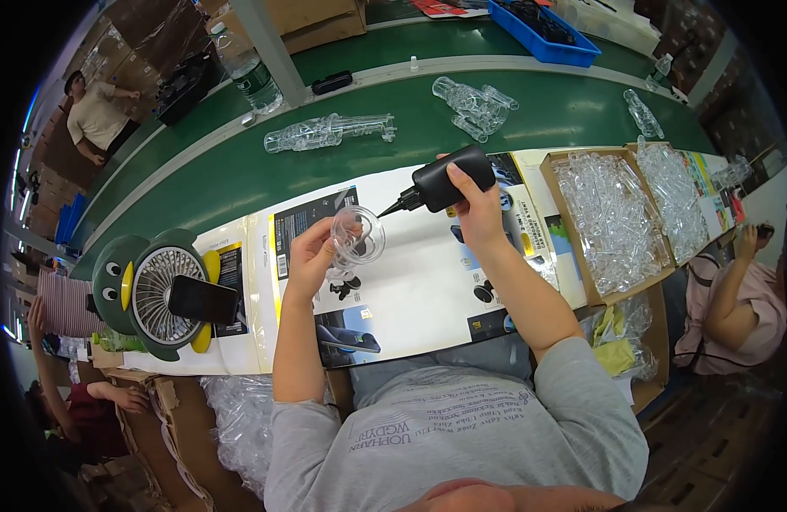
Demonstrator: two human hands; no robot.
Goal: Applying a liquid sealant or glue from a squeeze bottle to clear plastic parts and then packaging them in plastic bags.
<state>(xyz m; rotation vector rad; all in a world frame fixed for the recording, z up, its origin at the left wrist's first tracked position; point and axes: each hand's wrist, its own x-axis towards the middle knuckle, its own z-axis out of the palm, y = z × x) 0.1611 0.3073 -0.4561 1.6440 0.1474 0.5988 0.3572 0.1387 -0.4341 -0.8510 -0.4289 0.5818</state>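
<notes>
Between the thumb and fingers of my left hand [311,258] is a clear plastic cup-shaped part [359,247], its round opening turned up. My right hand [477,205] grips a black squeeze bottle [455,178], tilted so its narrow pointed nozzle [397,206] slants down to the left. The nozzle's tip is at the far rim of the clear part; whether it touches cannot be made out. Both hands are above a white printed sheet [419,299] on the table.
Boxes of small clear parts [611,222] stand at the right. At the left is a green penguin-shaped fan [146,290] with a phone [204,300] in front. Clear assemblies [325,133] lie on the green surface beyond, near a water bottle [248,72] and a blue tray [547,34]. Other people sit nearby.
</notes>
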